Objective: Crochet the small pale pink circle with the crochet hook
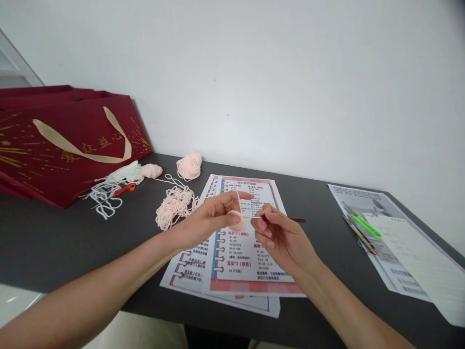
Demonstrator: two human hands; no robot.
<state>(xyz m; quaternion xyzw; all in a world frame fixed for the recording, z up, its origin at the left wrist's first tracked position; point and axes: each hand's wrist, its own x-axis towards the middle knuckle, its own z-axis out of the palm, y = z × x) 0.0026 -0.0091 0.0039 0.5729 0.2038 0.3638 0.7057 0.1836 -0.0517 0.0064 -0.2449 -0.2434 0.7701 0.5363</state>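
Observation:
My left hand [214, 215] pinches a small pale pink crochet piece [238, 223] between thumb and fingers. Its index finger is stretched out, with a strand of yarn running over it. In my right hand [278, 230] is a crochet hook [298, 220] with a dark handle. The hook's thin metal shaft points left and meets the crochet piece at my left fingertips. Both hands are held above printed pattern sheets [250, 286]. A loose heap of pale pink yarn [176, 208] lies just left of the sheets, beyond my left forearm.
Dark red gift bags [83, 179] lean at the back left of the black table [152, 315]. White yarn [119, 182], an orange-red tool [125, 188] and a pink yarn ball [189, 166] lie nearby. Papers [417, 242] with a green object [365, 226] are on the right.

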